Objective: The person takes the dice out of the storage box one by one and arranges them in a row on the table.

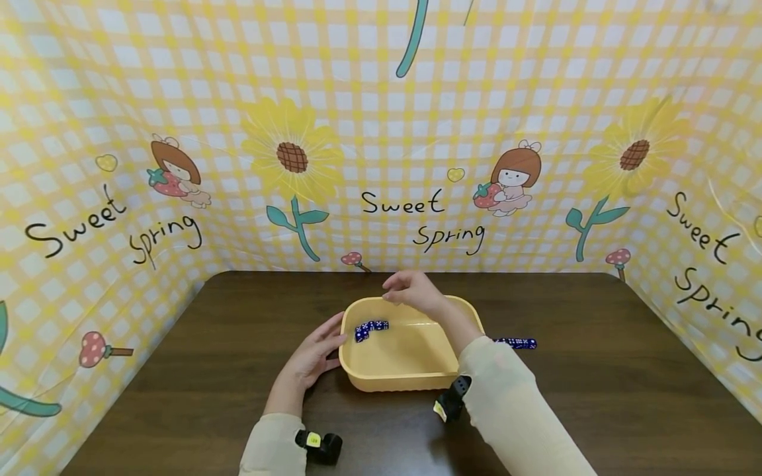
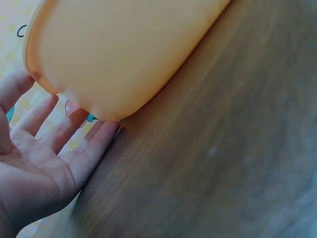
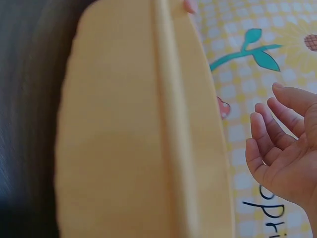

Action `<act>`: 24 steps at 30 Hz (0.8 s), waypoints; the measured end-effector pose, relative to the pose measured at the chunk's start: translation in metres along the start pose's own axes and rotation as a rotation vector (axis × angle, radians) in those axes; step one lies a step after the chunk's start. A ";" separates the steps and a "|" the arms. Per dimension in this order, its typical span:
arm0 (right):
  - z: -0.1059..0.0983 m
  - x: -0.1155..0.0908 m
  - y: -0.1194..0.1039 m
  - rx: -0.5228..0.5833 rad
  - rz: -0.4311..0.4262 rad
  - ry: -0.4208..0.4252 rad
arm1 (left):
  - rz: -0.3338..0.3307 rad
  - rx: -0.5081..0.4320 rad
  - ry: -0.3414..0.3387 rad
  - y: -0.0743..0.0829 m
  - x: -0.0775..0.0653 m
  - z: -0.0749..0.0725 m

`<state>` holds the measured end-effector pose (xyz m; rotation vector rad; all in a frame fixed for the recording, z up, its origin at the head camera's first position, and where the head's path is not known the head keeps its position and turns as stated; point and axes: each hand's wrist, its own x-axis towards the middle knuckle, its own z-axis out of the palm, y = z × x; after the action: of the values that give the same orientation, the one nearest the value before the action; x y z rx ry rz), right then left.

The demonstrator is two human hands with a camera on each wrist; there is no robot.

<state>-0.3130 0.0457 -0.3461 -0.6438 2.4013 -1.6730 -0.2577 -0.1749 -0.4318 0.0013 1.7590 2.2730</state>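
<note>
A yellow plastic bin (image 1: pixel 393 382) sits on the dark table, with several blue dice (image 1: pixel 362 331) with white pips in its left part. My left hand (image 1: pixel 315 354) rests against the bin's left side from outside. In the left wrist view its fingertips (image 2: pixel 110 128) touch the bin's wall, the fingers fairly straight. Over the bin's far rim hovers my right hand (image 1: pixel 417 291), its fingers loosely bent with nothing seen between them. To the right of the bin lies a row of more blue dice (image 1: pixel 522 344), its left end hidden by the right forearm.
The brown wooden table (image 1: pixel 595 403) reaches back to a yellow checked cloth (image 1: pixel 381 145) hung behind and at both sides. Each wrist carries a black camera; the left one (image 1: pixel 321 447) is close to the table's surface.
</note>
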 end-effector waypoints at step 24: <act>0.054 0.002 0.039 0.087 0.114 -0.012 | 0.006 -0.017 -0.022 0.001 0.001 -0.001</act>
<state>-0.3060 0.0097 -0.4018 -0.4922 2.2961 -1.7098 -0.2587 -0.1761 -0.4315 0.0281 1.7312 2.2830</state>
